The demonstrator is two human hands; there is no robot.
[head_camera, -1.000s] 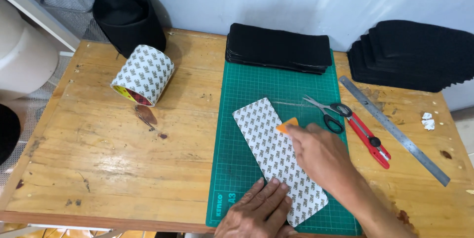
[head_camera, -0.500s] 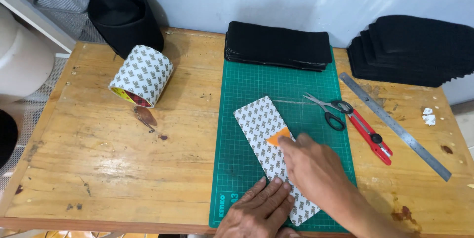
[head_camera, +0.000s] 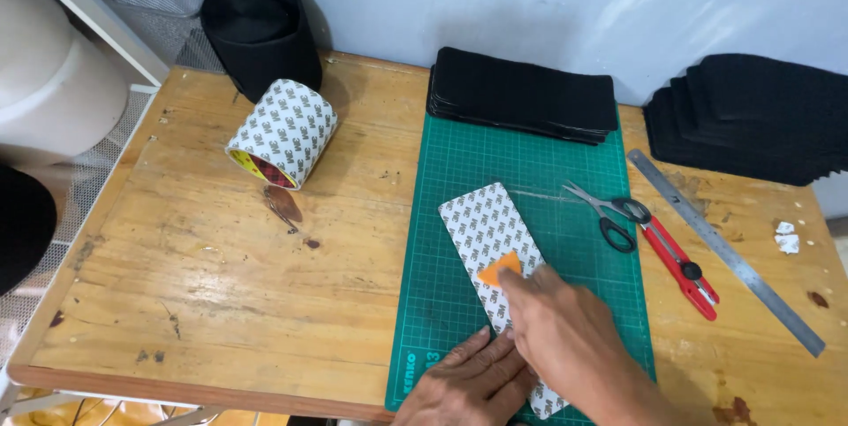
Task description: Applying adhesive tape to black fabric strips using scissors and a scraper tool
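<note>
Right hand fingers pinch orange scraper on patterned strip; left hand flat, released, pinning near end.

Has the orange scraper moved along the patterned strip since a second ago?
Yes. The orange scraper under the right hand slid down the patterned strip toward the table's near edge, away from the scissors.

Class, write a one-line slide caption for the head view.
Right hand presses an orange scraper on a patterned strip; left hand steadies it.

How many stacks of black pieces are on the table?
2: one flat black stack at the green cutting mat's far edge, one fanned black stack at the far right. More may lie outside the view.
</note>
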